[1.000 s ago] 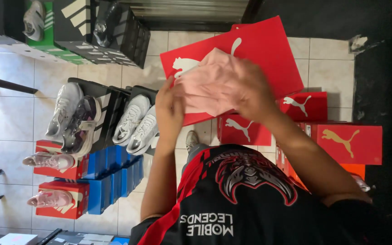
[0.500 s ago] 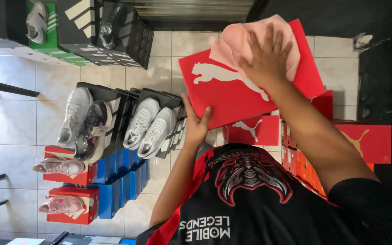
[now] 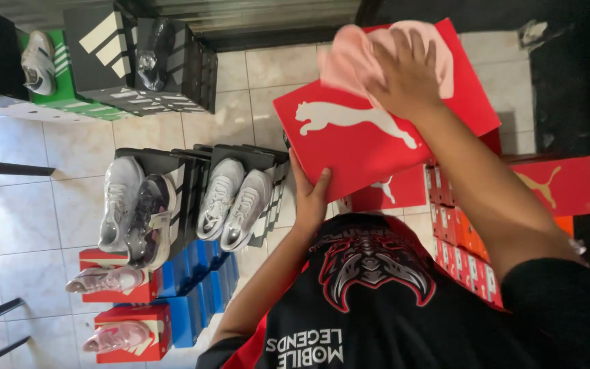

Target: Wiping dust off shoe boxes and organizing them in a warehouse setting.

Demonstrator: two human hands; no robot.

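Note:
I hold a large red shoe box [image 3: 370, 140] with a white leaping-cat logo in front of my chest, tilted. My left hand [image 3: 312, 195] grips its near lower edge from below. My right hand [image 3: 408, 75] lies flat on a pink cloth [image 3: 349, 58], pressing it against the far end of the lid. The cloth is bunched under my fingers and covers the box's upper corner.
More red shoe boxes [image 3: 558, 184] and orange ones [image 3: 466, 256] are stacked at right. On the tiled floor at left, grey sneakers [image 3: 233, 198] rest on black boxes, pink shoes [image 3: 114, 335] on red boxes beside blue boxes [image 3: 192, 301]. A green box [image 3: 69, 92] and black striped boxes [image 3: 138, 61] stand further back.
My right hand has slid the pink cloth from the middle of the lid to its far end. My left hand moved from the lid to the near edge.

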